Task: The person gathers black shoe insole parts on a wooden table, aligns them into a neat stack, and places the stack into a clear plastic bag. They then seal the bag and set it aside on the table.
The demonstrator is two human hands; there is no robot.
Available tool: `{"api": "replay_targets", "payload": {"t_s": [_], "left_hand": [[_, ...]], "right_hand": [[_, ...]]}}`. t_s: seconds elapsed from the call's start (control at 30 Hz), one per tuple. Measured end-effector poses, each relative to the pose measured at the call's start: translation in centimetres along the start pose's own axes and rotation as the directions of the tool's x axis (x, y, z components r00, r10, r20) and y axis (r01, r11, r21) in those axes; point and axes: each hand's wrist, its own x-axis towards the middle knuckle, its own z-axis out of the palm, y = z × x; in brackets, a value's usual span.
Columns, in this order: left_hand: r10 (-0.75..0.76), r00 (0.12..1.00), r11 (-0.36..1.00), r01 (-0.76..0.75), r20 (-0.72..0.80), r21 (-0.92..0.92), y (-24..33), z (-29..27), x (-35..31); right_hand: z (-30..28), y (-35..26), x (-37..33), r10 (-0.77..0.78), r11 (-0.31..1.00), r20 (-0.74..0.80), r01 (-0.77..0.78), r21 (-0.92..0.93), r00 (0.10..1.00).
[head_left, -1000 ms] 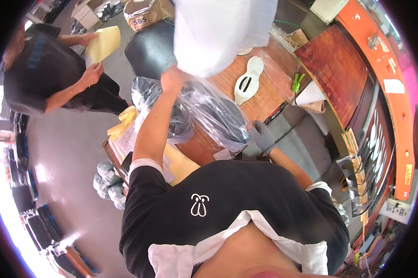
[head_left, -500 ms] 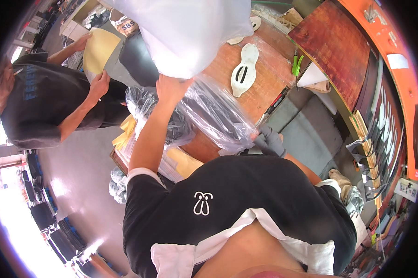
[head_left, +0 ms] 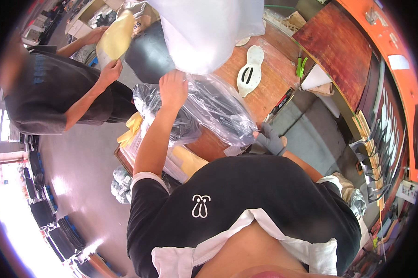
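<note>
A clear plastic bag (head_left: pixel 225 104) with dark, flat contents lies slanting across the wooden bench in front of me. At its far left end is my left hand (head_left: pixel 173 88), bare, its fingers closed on the plastic edge. My right hand (head_left: pixel 271 140), in a grey glove with bare fingertips, grips the bag's near right end close to my body; part of it is hidden. Left of this bag, partly behind my left forearm, lies crumpled clear plastic (head_left: pixel 148 99) with dark contents. A large whitish plastic bag (head_left: pixel 202 34) stands just beyond my left hand.
A white template (head_left: pixel 250 72) with slots lies on the wooden bench (head_left: pixel 276 76). Green-handled snips (head_left: pixel 301 67) are farther right, near a raised reddish board (head_left: pixel 334 41). At left, another person (head_left: pixel 56 90) holds a yellow sheet (head_left: pixel 116 37) beside a black sheet (head_left: pixel 148 53).
The whole view has shifted slightly right. My left hand has moved a little away from the whitish bag's lower edge. The other person's yellow sheet has tilted.
</note>
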Motion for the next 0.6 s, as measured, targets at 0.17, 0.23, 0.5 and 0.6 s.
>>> {"api": "replay_targets", "payload": {"t_s": [0.17, 0.23, 0.5, 0.6], "left_hand": [[-0.037, 0.97, 0.998, 0.048, 0.24, -0.04, 2.9, 2.3, 0.1], [-0.091, 0.952, 0.996, 0.087, 0.293, 0.027, 3.4, 3.7, 0.0], [-0.148, 0.932, 0.988, 0.153, 0.331, 0.009, 2.7, 6.1, -0.8], [-0.141, 0.933, 0.99, 0.143, 0.33, 0.017, 2.7, 6.0, -1.0]], "right_hand": [[-0.2, -0.6, 0.2, 0.253, 0.941, -0.093, -0.222, 0.257, 0.963], [-0.2, -0.6, 0.9, 0.165, 0.984, -0.067, -0.16, 0.082, 0.984], [0.2, 2.5, 2.3, 0.041, 0.976, -0.181, -0.078, -0.202, 0.983], [0.7, 3.3, 3.2, -0.003, 0.983, -0.272, -0.047, -0.178, 0.962]]}}
